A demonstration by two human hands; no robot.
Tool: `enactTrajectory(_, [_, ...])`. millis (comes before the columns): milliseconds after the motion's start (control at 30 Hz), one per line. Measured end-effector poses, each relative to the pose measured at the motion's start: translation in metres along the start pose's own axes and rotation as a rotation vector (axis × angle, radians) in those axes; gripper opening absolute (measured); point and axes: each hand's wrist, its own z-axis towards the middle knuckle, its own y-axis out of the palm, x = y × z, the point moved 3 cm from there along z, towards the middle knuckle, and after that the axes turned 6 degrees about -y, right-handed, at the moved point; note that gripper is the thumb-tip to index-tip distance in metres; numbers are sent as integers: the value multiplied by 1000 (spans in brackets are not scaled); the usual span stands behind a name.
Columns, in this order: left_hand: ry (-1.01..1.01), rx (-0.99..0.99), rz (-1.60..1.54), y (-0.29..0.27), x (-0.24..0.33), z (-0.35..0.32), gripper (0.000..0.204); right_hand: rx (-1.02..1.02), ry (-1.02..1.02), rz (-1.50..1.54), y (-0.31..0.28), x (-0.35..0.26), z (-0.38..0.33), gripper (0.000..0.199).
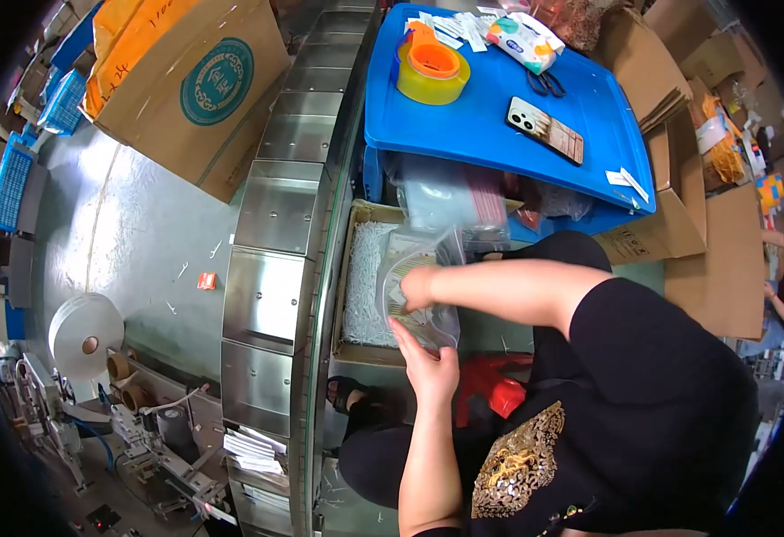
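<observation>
A clear plastic bag (446, 255) lies with its mouth spread open over a cardboard box (352, 259). Inside the bag are many small pale pieces, some with a yellowish or greenish tint. My right hand (419, 286) reaches into the bag's mouth, its fingers down among these pieces and partly hidden. From below, my left hand (431, 365) grips the near edge of the bag, fingers along its side and thumb apart. Left of the bag, the box holds a mass of thin white strip-like pieces (368, 282).
A metal-plated conveyor (271, 295) runs along the box's left. Beyond it stands a large carton (204, 98). A blue lid (463, 134) carries tape rolls (433, 72), a phone (544, 131), scissors (547, 83) and a tissue pack (524, 43). A red bag (499, 385) lies near my legs.
</observation>
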Motion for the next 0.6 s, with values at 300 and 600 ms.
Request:
enactTrajectory(300, [-16, 13, -18, 1, -1, 0, 87, 157, 37, -148, 37, 10, 17, 45])
enactTrajectory(600, [24, -8, -69, -10, 0, -7, 78, -105, -28, -790, -52, 50, -7, 35])
